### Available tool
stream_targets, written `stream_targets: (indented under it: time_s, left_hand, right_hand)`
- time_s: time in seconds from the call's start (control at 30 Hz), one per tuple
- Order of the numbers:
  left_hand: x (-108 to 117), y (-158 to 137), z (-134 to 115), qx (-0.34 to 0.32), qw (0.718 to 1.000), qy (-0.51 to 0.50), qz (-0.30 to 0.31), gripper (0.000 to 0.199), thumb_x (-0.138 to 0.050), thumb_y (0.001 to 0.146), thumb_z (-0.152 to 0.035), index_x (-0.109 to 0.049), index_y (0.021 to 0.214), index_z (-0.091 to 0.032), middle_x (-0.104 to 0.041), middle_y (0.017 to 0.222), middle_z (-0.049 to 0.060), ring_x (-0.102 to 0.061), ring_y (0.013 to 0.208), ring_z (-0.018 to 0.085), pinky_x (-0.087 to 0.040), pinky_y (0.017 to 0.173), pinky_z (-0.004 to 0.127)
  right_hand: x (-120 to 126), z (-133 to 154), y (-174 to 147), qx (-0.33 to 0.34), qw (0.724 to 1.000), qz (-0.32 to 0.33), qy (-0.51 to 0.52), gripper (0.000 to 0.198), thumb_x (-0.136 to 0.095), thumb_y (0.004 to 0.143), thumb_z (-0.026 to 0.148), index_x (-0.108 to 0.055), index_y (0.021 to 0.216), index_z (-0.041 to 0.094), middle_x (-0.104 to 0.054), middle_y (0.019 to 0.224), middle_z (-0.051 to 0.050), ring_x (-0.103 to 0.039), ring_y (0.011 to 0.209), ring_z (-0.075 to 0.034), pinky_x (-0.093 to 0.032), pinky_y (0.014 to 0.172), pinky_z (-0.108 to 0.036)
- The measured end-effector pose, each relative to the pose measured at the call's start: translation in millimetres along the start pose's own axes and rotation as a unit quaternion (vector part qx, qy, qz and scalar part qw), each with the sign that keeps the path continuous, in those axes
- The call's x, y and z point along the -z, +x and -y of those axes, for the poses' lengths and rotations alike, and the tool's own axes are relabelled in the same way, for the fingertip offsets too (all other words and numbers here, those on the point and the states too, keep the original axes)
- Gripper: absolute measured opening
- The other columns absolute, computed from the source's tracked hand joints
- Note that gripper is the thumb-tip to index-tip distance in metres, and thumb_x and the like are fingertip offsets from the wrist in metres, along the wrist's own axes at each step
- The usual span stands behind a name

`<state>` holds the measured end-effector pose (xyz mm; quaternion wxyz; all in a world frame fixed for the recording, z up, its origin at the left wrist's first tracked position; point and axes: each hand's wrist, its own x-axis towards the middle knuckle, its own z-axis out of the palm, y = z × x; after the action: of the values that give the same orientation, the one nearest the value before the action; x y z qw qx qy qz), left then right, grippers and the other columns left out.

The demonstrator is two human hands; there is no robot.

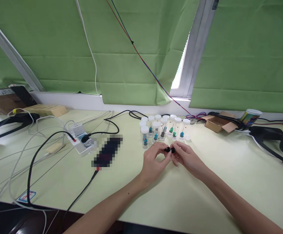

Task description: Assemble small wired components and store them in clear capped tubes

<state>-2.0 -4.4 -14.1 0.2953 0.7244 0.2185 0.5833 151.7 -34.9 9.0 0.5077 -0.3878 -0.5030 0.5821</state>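
My left hand [155,162] pinches a small black piece [167,149] between thumb and index finger. Facing it, my right hand [187,159] grips a round black piece [173,150] in its fingertips. The two pieces meet end to end or nearly so; I cannot tell whether they are joined, and their kind is too small to make out. Just beyond my fingers stands a cluster of clear vials [156,132] with white caps, holding blue, green and dark small parts with thin stems. Both hands are just above the pale table [131,201].
Left of my hands lie a pixelated dark device [108,152] on a black cable and a white power strip [80,144] among tangled cords. At right are an open cardboard box [218,123], a colourful canister [250,117] and a black strap-like frame [265,143]. Green blinds [141,71] hang behind.
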Motion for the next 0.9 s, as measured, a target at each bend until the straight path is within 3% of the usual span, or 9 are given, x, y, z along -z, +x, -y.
stream_targets:
  time_s: [0.3,0.9]
  left_hand:
    - [2.0,5.4,-3.5,0.071,0.996,-0.050,-0.032,0.013,-0.065,0.079,-0.018,-0.062,0.091,-0.017,-0.063,0.091,0.005,-0.063,0.083,0.014,-0.059,0.075,0.029]
    - [2.1,5.0,-3.1,0.044,0.997,-0.061,-0.005,0.016,-0.065,0.079,-0.016,-0.062,0.094,-0.018,-0.061,0.093,0.005,-0.061,0.085,0.014,-0.060,0.072,0.030]
  right_hand:
    - [1.2,3.0,-2.2,0.032,0.999,-0.006,-0.034,0.023,-0.065,0.084,0.039,-0.060,0.095,0.020,-0.056,0.069,0.001,-0.048,0.059,-0.011,-0.039,0.062,-0.028]
    - [2.9,0.3,-1.3,0.015,0.999,0.005,-0.050,0.036,-0.054,0.089,0.049,-0.052,0.070,0.018,-0.050,0.059,0.002,-0.045,0.052,-0.010,-0.036,0.054,-0.027]
